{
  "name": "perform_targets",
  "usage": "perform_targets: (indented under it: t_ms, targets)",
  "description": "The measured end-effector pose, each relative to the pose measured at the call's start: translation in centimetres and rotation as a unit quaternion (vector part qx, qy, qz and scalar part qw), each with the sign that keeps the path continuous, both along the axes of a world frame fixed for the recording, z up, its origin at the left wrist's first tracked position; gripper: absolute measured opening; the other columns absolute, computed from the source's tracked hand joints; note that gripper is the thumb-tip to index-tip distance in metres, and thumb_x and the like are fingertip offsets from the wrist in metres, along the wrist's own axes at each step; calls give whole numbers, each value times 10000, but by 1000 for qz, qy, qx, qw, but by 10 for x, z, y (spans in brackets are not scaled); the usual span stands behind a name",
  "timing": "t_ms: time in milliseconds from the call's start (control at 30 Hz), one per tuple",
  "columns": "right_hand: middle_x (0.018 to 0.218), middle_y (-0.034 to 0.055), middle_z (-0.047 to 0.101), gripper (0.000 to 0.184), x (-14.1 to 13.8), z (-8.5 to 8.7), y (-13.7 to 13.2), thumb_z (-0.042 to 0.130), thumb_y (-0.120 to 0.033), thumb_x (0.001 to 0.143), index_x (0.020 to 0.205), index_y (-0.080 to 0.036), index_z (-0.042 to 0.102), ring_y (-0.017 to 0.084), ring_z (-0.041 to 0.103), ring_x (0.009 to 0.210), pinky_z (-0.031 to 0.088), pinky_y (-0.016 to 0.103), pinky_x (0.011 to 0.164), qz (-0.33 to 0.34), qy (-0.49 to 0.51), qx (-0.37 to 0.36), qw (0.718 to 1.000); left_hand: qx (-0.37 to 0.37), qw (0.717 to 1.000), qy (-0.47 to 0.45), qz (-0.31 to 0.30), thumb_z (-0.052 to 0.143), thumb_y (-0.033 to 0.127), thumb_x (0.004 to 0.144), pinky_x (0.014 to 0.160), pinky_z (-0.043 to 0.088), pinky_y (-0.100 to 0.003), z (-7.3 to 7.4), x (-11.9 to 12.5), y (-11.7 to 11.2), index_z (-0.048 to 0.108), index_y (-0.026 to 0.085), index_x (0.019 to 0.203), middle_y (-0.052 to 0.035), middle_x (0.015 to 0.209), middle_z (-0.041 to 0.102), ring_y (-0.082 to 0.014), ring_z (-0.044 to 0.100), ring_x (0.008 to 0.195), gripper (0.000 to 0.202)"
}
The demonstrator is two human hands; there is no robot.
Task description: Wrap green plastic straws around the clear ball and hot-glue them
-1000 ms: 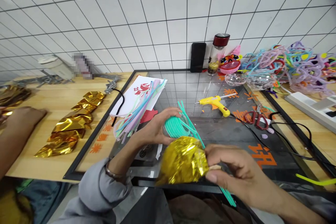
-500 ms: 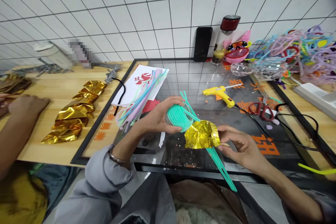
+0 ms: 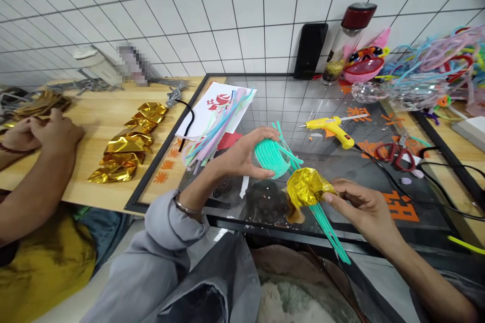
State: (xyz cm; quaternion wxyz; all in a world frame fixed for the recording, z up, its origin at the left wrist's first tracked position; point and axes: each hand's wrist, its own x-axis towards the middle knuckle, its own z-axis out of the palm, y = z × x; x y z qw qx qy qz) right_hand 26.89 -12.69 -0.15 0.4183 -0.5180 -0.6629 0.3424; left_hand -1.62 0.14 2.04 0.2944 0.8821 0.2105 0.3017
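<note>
My left hand (image 3: 252, 154) is closed around a rounded piece wound with green pipe cleaners (image 3: 272, 158). My right hand (image 3: 359, 204) pinches a crumpled gold foil piece (image 3: 307, 186) at its right edge, apart from the green piece. Below the foil, loose straight green pipe cleaners (image 3: 330, 234) stretch over the front edge of the dark glass tabletop (image 3: 265, 106). A brownish patch (image 3: 295, 213) shows on the glass beneath the foil, perhaps its reflection.
A yellow glue gun (image 3: 329, 128) and red-handled scissors (image 3: 396, 155) lie right. Pastel pipe cleaners (image 3: 222, 123) rest on white paper (image 3: 197, 118). A phone (image 3: 310, 50) and bottle (image 3: 346, 43) stand behind. Gold foil strips (image 3: 129, 146) and another person's hands (image 3: 49, 133) are left.
The gold foil has moved right, away from the green piece, and now looks more bunched. The view has shifted left. At left, the other person's hands show more fully.
</note>
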Motion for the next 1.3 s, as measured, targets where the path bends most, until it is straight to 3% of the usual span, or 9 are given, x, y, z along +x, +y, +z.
perform_targets:
  t_ms: [100, 167, 267, 367, 533, 767, 967, 1100, 1300]
  targets:
    - [821, 21, 741, 59, 3, 12, -15, 694, -262, 868, 818, -268, 725, 198, 707, 754, 574, 320, 670, -35, -14, 109, 993, -6, 1000, -1, 6, 838, 383, 687, 1118, 419, -543, 0, 0, 0, 484, 234, 1250, -139, 1326, 560, -328, 532, 1306, 682]
    - [918, 31, 767, 131, 4, 17, -24, 695, -172, 850, 886, -292, 731, 207, 727, 783, 593, 329, 681, -46, -74, 201, 976, -5, 1000, -4, 4, 837, 370, 689, 1113, 422, -537, 0, 0, 0, 483, 229, 1248, -144, 1325, 560, -327, 532, 1307, 677]
    - [1084, 53, 775, 198, 2, 11, -28, 654, -130, 865, 944, -293, 734, 223, 750, 885, 628, 330, 755, 46, -179, 269, 945, -1, 1000, -6, -1, 831, 355, 701, 1100, 434, -520, 1, -1, 0, 479, 211, 1246, -153, 1316, 564, -319, 540, 1295, 665]
    - [1221, 47, 739, 246, 1, -7, -27, 577, -155, 924, 1083, -282, 715, 239, 716, 1097, 619, 361, 919, 149, -224, 226, 936, 3, 1000, -1, 4, 833, 362, 700, 1110, 423, -523, 2, -1, -1, 480, 205, 1246, -148, 1315, 569, -321, 535, 1299, 668]
    - [1296, 43, 701, 415, 6, -25, -30, 608, -255, 927, 1339, -300, 593, 233, 693, 1160, 612, 347, 959, 112, -204, 108, 967, -1, 1000, 13, 13, 836, 370, 697, 1117, 419, -514, 4, -1, -3, 498, 215, 1242, -132, 1327, 573, -321, 526, 1311, 660]
    - [1383, 89, 645, 632, -3, -14, -40, 542, -196, 949, 1544, -226, 334, 223, 668, 1209, 591, 344, 996, 131, -214, 100, 963, 18, 1000, 7, 2, 842, 390, 704, 1101, 438, -500, 6, -2, -3, 495, 220, 1247, -122, 1301, 585, -310, 548, 1272, 667]
    - [1488, 78, 548, 694, 1, -3, -52, 522, -94, 929, 1567, -247, 296, 234, 582, 1316, 559, 307, 1043, 194, -220, 182, 938, 17, 1000, 12, -3, 830, 381, 716, 1110, 433, -524, 7, -2, -5, 488, 240, 1261, -123, 1330, 569, -322, 534, 1290, 659]
    - [1470, 68, 567, 741, 0, 4, -60, 488, -120, 953, 1609, -244, 165, 221, 625, 1267, 592, 284, 993, 190, -187, 133, 955, 7, 1000, 15, 2, 839, 372, 703, 1109, 436, -526, 8, -2, -6, 495, 244, 1263, -118, 1337, 571, -327, 535, 1292, 670]
    - [1382, 32, 647, 533, 3, 28, -58, 517, -219, 979, 1497, -324, 457, 212, 709, 1132, 616, 240, 934, 180, -185, 123, 958, 8, 1000, 12, -1, 848, 372, 702, 1115, 436, -512, 8, -4, -6, 494, 235, 1258, -122, 1347, 563, -321, 528, 1304, 673]
